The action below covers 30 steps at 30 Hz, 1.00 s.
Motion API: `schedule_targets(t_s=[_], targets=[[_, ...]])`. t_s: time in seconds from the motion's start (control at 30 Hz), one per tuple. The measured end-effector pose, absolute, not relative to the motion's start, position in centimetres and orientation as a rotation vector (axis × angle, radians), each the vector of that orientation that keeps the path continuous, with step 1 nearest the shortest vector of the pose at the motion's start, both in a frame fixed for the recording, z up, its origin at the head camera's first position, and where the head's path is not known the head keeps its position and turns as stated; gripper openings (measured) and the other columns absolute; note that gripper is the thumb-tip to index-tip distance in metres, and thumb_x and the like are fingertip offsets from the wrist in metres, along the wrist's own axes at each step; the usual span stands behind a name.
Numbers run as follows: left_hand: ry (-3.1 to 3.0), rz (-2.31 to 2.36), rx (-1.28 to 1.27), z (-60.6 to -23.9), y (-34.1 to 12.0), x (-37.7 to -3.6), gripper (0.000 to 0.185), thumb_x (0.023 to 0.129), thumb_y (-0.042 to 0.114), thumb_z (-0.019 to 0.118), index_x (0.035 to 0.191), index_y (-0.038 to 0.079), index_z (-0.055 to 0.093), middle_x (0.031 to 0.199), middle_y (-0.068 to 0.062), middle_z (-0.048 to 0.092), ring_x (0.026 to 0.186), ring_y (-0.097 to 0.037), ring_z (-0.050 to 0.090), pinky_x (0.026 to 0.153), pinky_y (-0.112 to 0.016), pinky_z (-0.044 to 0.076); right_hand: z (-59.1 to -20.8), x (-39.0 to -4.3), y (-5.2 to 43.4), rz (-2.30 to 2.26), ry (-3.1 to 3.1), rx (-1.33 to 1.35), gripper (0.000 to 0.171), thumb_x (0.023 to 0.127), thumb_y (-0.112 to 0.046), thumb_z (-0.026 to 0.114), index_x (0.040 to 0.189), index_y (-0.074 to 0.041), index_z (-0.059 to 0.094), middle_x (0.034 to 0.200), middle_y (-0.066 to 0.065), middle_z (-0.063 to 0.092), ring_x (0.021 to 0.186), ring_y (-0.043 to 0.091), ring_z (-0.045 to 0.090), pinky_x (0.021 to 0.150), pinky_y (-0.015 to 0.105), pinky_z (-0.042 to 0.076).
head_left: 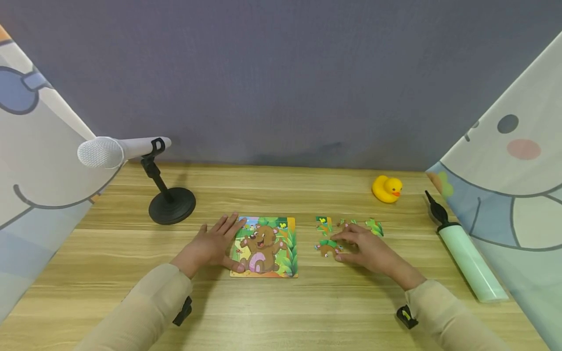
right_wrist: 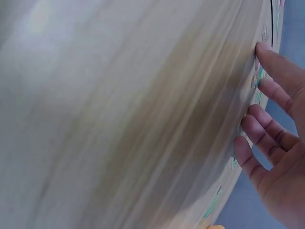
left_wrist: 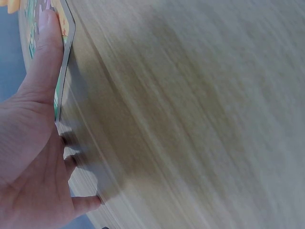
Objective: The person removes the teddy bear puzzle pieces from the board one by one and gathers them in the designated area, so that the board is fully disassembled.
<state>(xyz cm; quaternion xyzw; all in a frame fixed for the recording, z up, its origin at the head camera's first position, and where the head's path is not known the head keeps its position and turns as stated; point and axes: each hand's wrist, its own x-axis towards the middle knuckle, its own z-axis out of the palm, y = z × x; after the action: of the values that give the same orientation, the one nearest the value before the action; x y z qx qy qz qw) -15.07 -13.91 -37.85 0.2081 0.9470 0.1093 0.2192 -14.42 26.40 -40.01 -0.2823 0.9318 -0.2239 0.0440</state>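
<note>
A square bear jigsaw puzzle [head_left: 263, 247] lies on the table in the head view. My left hand [head_left: 216, 243] rests along its left side with fingers spread, the thumb [left_wrist: 46, 40] lying on the lower left part of the puzzle. To the right, my right hand [head_left: 368, 246] is at a loose brown-and-green puzzle piece [head_left: 328, 248]. Its index finger and thumb stand apart at the piece's right side; the thumb [right_wrist: 276, 64] comes down to the table. More loose pieces lie behind this hand: a yellow-edged piece [head_left: 324, 224] and a green leafy piece [head_left: 375, 227], with another partly hidden.
A white microphone [head_left: 127, 148] on a black stand [head_left: 172, 205] is at the back left. A yellow rubber duck [head_left: 386, 189] sits at the back right. Along the right edge lies a pale green hand pump [head_left: 471, 263]. A grey panel [head_left: 272, 87] closes off the table's back.
</note>
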Motion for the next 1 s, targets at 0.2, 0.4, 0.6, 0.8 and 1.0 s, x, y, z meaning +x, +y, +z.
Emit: schedule_targets(t_s=[0.2,0.4,0.6,0.8,1.0], targets=[[2.622,0.296,0.579,-38.0,-13.9,-15.1,0.125,0.075,0.063,0.080,0.163,0.007,0.012,0.169,-0.022,0.003,0.154,-0.044,0.008,0.111,-0.078,0.014,-39.7,-14.7,26.2,-0.788,2.819,-0.778,0.041,0.089,-0.033,0.081,0.123,-0.013,0.072,0.124,0.009,0.063,0.112,0.032,0.060,0.094,0.054,0.051],[2.621,0.301,0.578,-38.0,-14.0,-15.1,0.125,0.074,0.063,0.080,0.163,0.007,0.012,0.169,-0.022,0.003,0.154,-0.044,0.007,0.110,-0.078,0.013,-39.3,-15.2,25.4,-0.911,2.777,-0.710,0.040,0.090,-0.031,0.080,0.124,-0.012,0.071,0.112,0.001,0.064,0.097,0.018,0.058,0.084,0.040,0.052],[2.620,0.296,0.578,-38.0,-14.0,-15.1,0.125,0.075,0.063,0.080,0.163,0.007,0.012,0.169,-0.022,0.003,0.154,-0.044,0.008,0.111,-0.078,0.014,-39.3,-15.4,23.5,-1.056,2.742,-0.681,0.040,0.088,-0.027,0.082,0.121,-0.007,0.072,0.103,0.003,0.065,0.090,0.021,0.058,0.076,0.031,0.053],[2.619,0.307,0.578,-38.0,-14.0,-15.2,0.124,0.076,0.062,0.080,0.163,0.006,0.013,0.169,-0.022,0.003,0.154,-0.044,0.007,0.111,-0.078,0.013,-39.0,-15.6,21.4,-1.179,2.650,-0.578,0.039,0.090,-0.026,0.080,0.123,-0.007,0.071,0.107,0.007,0.064,0.090,0.021,0.057,0.075,0.032,0.052],[2.625,0.307,0.581,-38.0,-14.0,-15.2,0.124,0.075,0.062,0.080,0.163,0.006,0.013,0.169,-0.022,0.003,0.154,-0.044,0.008,0.110,-0.078,0.014,-38.7,-15.8,19.1,-1.189,2.635,-0.516,0.038,0.091,-0.028,0.080,0.123,-0.010,0.072,0.109,0.007,0.066,0.091,0.019,0.059,0.075,0.034,0.051]])
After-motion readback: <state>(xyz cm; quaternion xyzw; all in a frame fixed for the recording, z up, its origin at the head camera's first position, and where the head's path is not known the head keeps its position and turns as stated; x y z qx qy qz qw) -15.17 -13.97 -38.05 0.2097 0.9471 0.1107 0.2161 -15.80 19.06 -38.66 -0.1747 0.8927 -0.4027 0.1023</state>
